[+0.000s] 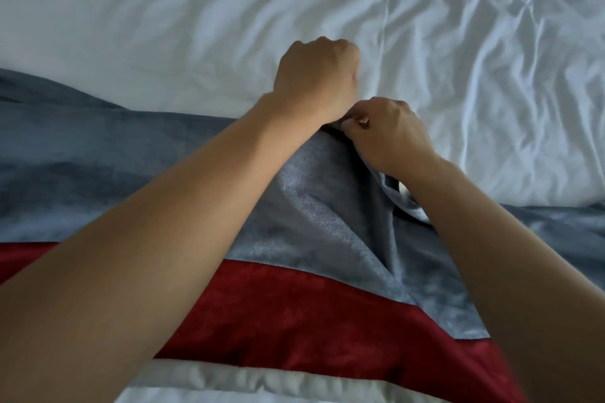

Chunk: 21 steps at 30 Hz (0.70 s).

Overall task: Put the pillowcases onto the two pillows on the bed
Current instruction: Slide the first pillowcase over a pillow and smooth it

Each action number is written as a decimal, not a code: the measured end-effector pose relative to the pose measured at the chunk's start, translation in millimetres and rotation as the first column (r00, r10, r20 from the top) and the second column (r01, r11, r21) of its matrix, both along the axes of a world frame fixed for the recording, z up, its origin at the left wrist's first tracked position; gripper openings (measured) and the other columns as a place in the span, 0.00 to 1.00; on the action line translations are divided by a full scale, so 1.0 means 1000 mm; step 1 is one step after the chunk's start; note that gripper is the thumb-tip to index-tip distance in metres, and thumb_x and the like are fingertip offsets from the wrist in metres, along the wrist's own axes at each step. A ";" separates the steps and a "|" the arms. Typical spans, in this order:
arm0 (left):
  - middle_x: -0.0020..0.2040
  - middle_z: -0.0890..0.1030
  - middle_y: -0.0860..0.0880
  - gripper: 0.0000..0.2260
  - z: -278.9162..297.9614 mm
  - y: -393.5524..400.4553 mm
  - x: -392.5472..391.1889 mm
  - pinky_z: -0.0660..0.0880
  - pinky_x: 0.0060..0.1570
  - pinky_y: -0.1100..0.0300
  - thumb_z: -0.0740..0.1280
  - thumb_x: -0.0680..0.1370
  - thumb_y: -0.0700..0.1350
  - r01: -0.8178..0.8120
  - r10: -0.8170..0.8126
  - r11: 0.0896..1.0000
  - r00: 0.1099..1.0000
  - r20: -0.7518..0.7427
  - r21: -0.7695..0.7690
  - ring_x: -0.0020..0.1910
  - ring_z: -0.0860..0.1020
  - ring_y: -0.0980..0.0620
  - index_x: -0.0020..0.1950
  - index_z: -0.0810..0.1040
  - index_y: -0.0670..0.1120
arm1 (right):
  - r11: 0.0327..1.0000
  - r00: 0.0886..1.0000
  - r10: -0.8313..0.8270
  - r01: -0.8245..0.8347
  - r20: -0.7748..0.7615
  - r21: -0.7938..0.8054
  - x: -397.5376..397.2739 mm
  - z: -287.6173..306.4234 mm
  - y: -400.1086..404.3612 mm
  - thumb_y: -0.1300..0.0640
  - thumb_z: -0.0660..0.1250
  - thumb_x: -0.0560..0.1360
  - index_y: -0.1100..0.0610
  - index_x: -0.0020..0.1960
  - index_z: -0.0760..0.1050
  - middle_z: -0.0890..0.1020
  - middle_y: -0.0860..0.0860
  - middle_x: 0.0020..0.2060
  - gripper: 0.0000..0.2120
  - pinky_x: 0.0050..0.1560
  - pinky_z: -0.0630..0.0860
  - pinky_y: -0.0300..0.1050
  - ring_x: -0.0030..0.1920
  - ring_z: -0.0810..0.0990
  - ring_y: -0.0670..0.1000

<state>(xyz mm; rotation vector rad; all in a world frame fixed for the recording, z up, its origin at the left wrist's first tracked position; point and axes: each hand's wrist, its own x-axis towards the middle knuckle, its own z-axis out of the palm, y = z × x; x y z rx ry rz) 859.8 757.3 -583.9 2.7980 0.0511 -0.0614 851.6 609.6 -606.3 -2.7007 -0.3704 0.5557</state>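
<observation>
A velvety pillowcase (327, 222) with grey-blue, red and white bands lies across the near part of the bed, bunched into a ridge in the middle. My left hand (314, 78) is curled into a fist at the top of that ridge, at the fabric's far edge; its fingertips are hidden. Just to the right, touching it, my right hand (389, 134) pinches the same grey-blue edge between thumb and fingers. A bit of white pillow (414, 206) peeks out from under the fabric below my right wrist.
A wrinkled white bed sheet (196, 26) covers the whole far half of the view, with heavier creases at the right. No other pillow or pillowcase shows in this view.
</observation>
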 end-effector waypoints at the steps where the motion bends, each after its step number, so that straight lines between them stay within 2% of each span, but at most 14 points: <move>1: 0.45 0.81 0.45 0.07 -0.004 0.011 -0.002 0.62 0.42 0.56 0.62 0.77 0.42 0.013 -0.009 0.998 0.998 -0.066 0.065 0.38 0.73 0.43 0.50 0.80 0.47 | 0.999 0.999 -0.048 0.048 -0.018 0.022 -0.001 -0.002 0.002 0.48 0.60 0.77 0.51 0.42 0.80 0.81 0.48 0.40 0.13 0.41 0.75 0.47 0.43 0.78 0.54; 3: 0.48 0.82 0.43 0.08 -0.014 0.035 -0.012 0.63 0.43 0.57 0.64 0.76 0.41 0.027 0.005 0.985 0.983 -0.183 0.173 0.40 0.76 0.41 0.51 0.82 0.47 | 0.981 0.984 -0.174 0.177 -0.041 0.075 -0.002 -0.004 0.002 0.47 0.56 0.77 0.55 0.36 0.76 0.79 0.50 0.33 0.18 0.37 0.73 0.48 0.38 0.77 0.55; 5: 0.50 0.82 0.43 0.08 -0.023 0.056 -0.025 0.63 0.46 0.56 0.66 0.75 0.43 0.037 0.016 0.983 0.959 -0.281 0.181 0.46 0.79 0.40 0.52 0.83 0.48 | 0.984 0.984 -0.172 0.174 -0.049 0.039 -0.002 -0.006 0.002 0.49 0.57 0.77 0.53 0.43 0.80 0.82 0.50 0.40 0.15 0.45 0.78 0.50 0.43 0.79 0.56; 7: 0.49 0.83 0.45 0.06 -0.029 0.063 -0.035 0.63 0.49 0.55 0.68 0.75 0.47 0.067 -0.014 0.988 0.939 -0.342 0.141 0.48 0.79 0.42 0.50 0.82 0.50 | 0.995 0.993 -0.102 0.101 -0.061 -0.019 -0.004 -0.005 0.004 0.50 0.62 0.76 0.47 0.51 0.82 0.84 0.48 0.47 0.11 0.52 0.79 0.51 0.49 0.81 0.54; 10: 0.47 0.82 0.47 0.07 -0.035 0.062 -0.042 0.63 0.52 0.53 0.66 0.74 0.48 0.127 -0.066 0.983 0.920 -0.386 0.134 0.47 0.79 0.44 0.50 0.80 0.49 | 0.998 0.996 -0.059 0.057 -0.065 -0.040 -0.004 -0.006 0.010 0.51 0.67 0.72 0.45 0.53 0.82 0.84 0.45 0.49 0.11 0.53 0.78 0.49 0.52 0.81 0.52; 12: 0.46 0.83 0.46 0.08 -0.036 0.060 -0.049 0.64 0.52 0.53 0.64 0.75 0.47 0.130 -0.087 0.986 0.937 -0.338 0.108 0.45 0.79 0.43 0.50 0.80 0.48 | 0.998 0.998 -0.037 0.034 -0.053 -0.051 -0.002 -0.009 0.015 0.50 0.67 0.72 0.44 0.50 0.81 0.84 0.45 0.47 0.08 0.48 0.76 0.46 0.51 0.81 0.53; 14: 0.42 0.82 0.47 0.06 -0.033 0.058 -0.060 0.65 0.52 0.53 0.64 0.75 0.45 0.102 -0.093 0.993 0.986 -0.140 0.054 0.43 0.78 0.43 0.48 0.80 0.47 | 0.997 0.999 -0.026 0.024 -0.031 -0.077 0.002 -0.009 0.017 0.50 0.67 0.71 0.43 0.46 0.79 0.83 0.46 0.46 0.05 0.45 0.72 0.45 0.48 0.80 0.54; 16: 0.39 0.81 0.50 0.06 -0.029 0.056 -0.075 0.65 0.51 0.53 0.64 0.74 0.41 0.096 -0.096 0.995 0.995 0.041 0.013 0.42 0.77 0.45 0.46 0.79 0.48 | 0.992 0.999 -0.029 0.032 0.022 -0.123 0.007 -0.009 0.016 0.52 0.65 0.70 0.43 0.44 0.78 0.82 0.48 0.45 0.05 0.44 0.69 0.45 0.44 0.78 0.56; 17: 0.39 0.81 0.51 0.07 -0.029 0.055 -0.084 0.65 0.51 0.54 0.63 0.74 0.41 0.134 -0.135 0.991 0.989 0.060 0.019 0.42 0.76 0.47 0.46 0.79 0.49 | 0.988 0.998 -0.030 0.037 0.046 -0.147 0.008 -0.008 0.017 0.53 0.65 0.69 0.44 0.44 0.78 0.82 0.48 0.43 0.07 0.43 0.68 0.45 0.42 0.76 0.55; 19: 0.40 0.82 0.53 0.10 -0.034 0.053 -0.098 0.66 0.54 0.53 0.60 0.77 0.44 0.232 -0.231 0.972 0.973 -0.028 0.049 0.43 0.76 0.49 0.49 0.81 0.52 | 0.987 0.999 -0.025 0.032 0.045 -0.157 0.008 -0.006 0.021 0.55 0.63 0.68 0.44 0.45 0.79 0.79 0.46 0.40 0.10 0.41 0.68 0.44 0.40 0.75 0.53; 21: 0.37 0.79 0.52 0.12 -0.038 0.056 -0.104 0.66 0.56 0.53 0.57 0.80 0.44 0.199 -0.192 0.978 0.976 -0.105 0.058 0.39 0.73 0.51 0.53 0.80 0.53 | 0.993 1.000 0.004 -0.003 0.006 -0.119 0.004 -0.004 0.031 0.57 0.61 0.68 0.43 0.45 0.80 0.80 0.44 0.41 0.13 0.39 0.69 0.43 0.41 0.77 0.52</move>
